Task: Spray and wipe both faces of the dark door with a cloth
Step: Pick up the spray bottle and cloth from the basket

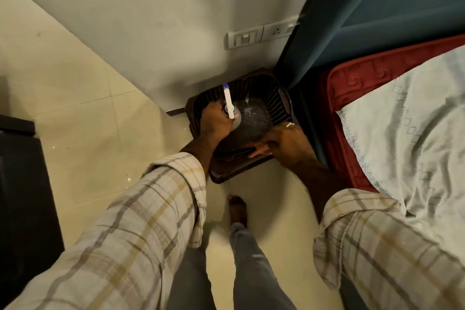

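We find 2 hands at work over a dark slatted basket [261, 98] that stands on a dark stool [221, 173] in the corner between the wall [151, 20] and the bed [402, 121]. The left hand [216, 121] has its grip curled round a spray bottle [229, 104], white nozzle pointing into the basket. The right hand [286, 143] pinches an orange-toned cloth [260, 150] at the basket's near edge, fingers curled on it.

The dark door named in the task cannot be identified with certainty. The dark blue panel [377, 7] at the upper right, beside the switch plate [261, 34], may be a door or a headboard; we cannot tell. Neither hand touches it.

In our judgement, the door work is not in progress here: the spray falls on the basket floor, which shows pale droplets and specks. Both faces of the door appear left to do.

The blue panel looks matt, with a few light specks near its top.
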`<state>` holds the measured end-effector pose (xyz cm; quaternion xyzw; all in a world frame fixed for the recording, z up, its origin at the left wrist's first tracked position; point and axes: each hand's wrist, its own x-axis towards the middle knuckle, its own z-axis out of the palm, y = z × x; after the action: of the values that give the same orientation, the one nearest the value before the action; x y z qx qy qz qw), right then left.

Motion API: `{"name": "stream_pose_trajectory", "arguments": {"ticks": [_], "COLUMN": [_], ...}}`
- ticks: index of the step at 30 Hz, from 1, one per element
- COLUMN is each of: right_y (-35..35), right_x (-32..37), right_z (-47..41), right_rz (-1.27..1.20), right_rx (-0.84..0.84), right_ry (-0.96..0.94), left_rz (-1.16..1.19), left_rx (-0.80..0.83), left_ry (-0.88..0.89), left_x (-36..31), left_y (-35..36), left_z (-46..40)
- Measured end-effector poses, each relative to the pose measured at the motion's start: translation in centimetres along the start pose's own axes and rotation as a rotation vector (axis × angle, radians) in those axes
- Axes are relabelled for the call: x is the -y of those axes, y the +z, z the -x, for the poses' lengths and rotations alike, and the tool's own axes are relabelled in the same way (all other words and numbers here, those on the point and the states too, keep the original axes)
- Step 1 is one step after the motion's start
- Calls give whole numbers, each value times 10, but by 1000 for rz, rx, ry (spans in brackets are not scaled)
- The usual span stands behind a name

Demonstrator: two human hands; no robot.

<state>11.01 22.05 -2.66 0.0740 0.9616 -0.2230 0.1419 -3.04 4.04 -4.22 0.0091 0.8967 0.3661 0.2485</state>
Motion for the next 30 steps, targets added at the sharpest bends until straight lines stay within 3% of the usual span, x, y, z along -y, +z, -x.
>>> {"name": "stream_pose_trajectory", "arguments": {"ticks": [11, 15, 21, 24, 30], "right_y": [-64, -95, -122, -118, -62], "right_x": [21, 51, 144, 218, 405], "right_z": [-27, -44, -76, -100, -149], "right_rz": [-1321, -1743, -1790, -1699, -1419], "right_rx": [-287, -339, 38, 220, 505], "right_ry": [619, 678, 495, 411, 232], "left_rz": [423, 659, 858, 928, 952], "left_rx": [-19, -102, -325, -440, -646], "left_ry": [-3, -107, -178, -172, -393], "left_x": [-34, -45, -31, 3, 115], "left_y": [-35, -77, -180, -240, -358], "left_z": [6, 3, 42, 71, 135]}}
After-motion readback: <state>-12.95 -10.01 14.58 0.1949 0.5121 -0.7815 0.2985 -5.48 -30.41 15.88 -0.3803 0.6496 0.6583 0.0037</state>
